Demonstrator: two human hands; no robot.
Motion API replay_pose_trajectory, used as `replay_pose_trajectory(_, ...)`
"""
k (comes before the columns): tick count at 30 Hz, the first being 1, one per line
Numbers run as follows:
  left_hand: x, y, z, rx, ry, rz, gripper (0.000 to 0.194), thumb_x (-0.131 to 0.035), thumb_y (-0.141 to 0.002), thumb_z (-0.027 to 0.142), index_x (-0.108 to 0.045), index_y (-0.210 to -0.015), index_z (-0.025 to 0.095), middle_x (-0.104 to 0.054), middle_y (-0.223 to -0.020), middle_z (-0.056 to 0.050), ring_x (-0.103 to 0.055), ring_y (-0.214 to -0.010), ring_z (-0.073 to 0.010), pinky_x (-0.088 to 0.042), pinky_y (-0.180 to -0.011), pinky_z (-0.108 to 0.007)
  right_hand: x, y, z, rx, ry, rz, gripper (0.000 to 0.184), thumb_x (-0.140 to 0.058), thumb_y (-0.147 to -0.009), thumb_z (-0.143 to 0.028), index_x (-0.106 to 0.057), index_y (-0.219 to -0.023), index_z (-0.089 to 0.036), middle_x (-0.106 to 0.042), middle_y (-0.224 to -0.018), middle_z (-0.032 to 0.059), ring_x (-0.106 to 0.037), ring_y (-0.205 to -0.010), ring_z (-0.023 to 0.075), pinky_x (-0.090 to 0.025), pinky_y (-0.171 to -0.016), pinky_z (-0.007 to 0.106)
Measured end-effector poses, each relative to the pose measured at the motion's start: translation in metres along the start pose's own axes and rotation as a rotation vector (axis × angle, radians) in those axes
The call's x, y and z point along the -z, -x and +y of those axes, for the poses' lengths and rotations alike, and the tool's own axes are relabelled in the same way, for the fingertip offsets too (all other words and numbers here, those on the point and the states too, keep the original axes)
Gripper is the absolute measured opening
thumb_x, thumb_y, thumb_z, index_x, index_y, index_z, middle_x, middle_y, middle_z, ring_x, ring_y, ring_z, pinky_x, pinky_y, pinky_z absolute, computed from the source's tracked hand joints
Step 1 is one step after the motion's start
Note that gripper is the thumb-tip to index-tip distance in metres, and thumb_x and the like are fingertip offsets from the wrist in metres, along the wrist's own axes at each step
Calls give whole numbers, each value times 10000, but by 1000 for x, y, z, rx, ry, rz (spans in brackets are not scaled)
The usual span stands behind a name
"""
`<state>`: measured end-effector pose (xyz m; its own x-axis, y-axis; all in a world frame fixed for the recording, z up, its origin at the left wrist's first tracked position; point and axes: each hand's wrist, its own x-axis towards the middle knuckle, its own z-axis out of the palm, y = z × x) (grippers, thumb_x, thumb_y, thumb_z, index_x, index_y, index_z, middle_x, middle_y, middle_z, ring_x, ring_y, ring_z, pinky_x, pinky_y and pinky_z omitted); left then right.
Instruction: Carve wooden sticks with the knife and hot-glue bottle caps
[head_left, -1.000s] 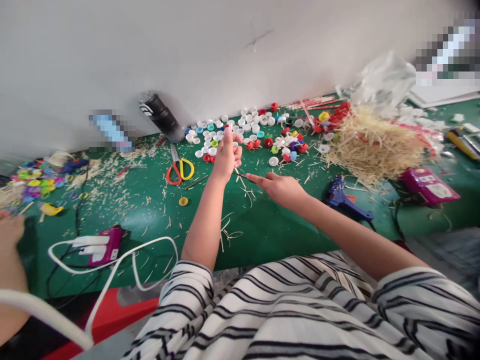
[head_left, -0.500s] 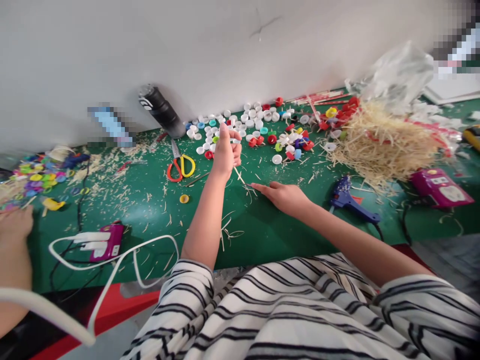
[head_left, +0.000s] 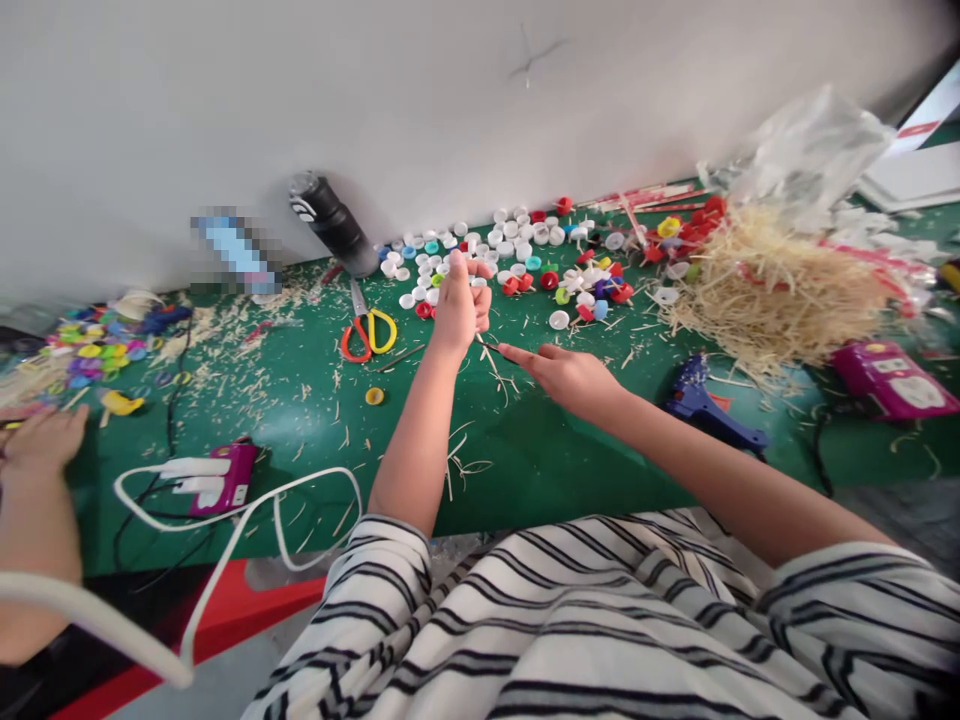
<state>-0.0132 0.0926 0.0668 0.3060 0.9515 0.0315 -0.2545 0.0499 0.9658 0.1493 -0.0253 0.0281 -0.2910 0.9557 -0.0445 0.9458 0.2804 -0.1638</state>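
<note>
In the head view, my left hand (head_left: 463,305) is closed, thumb up, around a thin pale wooden stick (head_left: 478,339) whose lower end sticks out below the fingers. My right hand (head_left: 568,380) grips a slim dark knife blade (head_left: 491,347), index finger stretched along it; the handle is hidden in the palm. The blade's tip lies at the stick's end. Curled wood shavings (head_left: 501,378) hang or lie just under it. More shavings (head_left: 459,463) are on the green table (head_left: 555,480) near my left forearm. Bottle caps (head_left: 517,230), mostly white, spread behind my left hand.
Scissors (head_left: 369,333), a yellow cap (head_left: 374,397) and a black bottle (head_left: 334,225) are to the left. A blue glue gun (head_left: 709,405), purple power box (head_left: 894,380) and straw-like pile (head_left: 780,290) stand right. A white cable (head_left: 281,480) loops near another person's hand (head_left: 45,440).
My right hand has moved slightly up and toward my left hand, bringing the blade closer to the stick. The whole view has shifted a little.
</note>
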Motion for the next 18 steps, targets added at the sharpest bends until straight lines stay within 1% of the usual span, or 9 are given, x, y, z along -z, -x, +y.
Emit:
replay_pose_trajectory(4,0,0,1,21,35,17,573,-357,-933,751,-585,-906,226,-238,-453,96,-121,-345,-54,-135,-374,-224,-10,2,0,-7,-48,25,566,-251,-1054,-297,-266,-1603,-435,-577,-917,24,-451,-627,125,-258,-557,248)
replay_pose_trajectory(8,3,-1,2,10,40,21,580,-305,-950,743,-561,-892,226,-234,-439,104,-111,-340,-55,-118,-371,-217,-17,4,1,-17,-72,19,551,-265,-1058,-322,-289,-1600,-420,-599,-927,30,-523,-689,134,-273,-571,238)
replay_pose_trajectory(11,5,-1,4,10,43,19,581,-309,-944,752,-549,-888,226,-231,-432,106,-110,-337,-58,-109,-372,-223,-22,6,2,-18,-87,19,542,-259,-1065,-337,-286,-1598,-428,-610,-928,29,-553,-717,139,-277,-579,236)
replay_pose_trajectory(16,3,1,6,44,40,25,600,-290,-935,767,-549,-925,225,-221,-441,112,-114,-331,-63,-112,-372,-225,-25,10,3,-7,-57,-58,524,-259,-1069,-375,-318,-1587,-428,-627,-924,33,-573,-722,154,-271,-582,249)
replay_pose_trajectory(18,1,2,7,46,34,19,596,-281,-942,759,-546,-924,225,-226,-446,112,-117,-330,-64,-112,-374,-224,-25,11,2,-18,-48,-63,526,-249,-1071,-377,-306,-1592,-426,-631,-932,35,-585,-737,158,-276,-586,252)
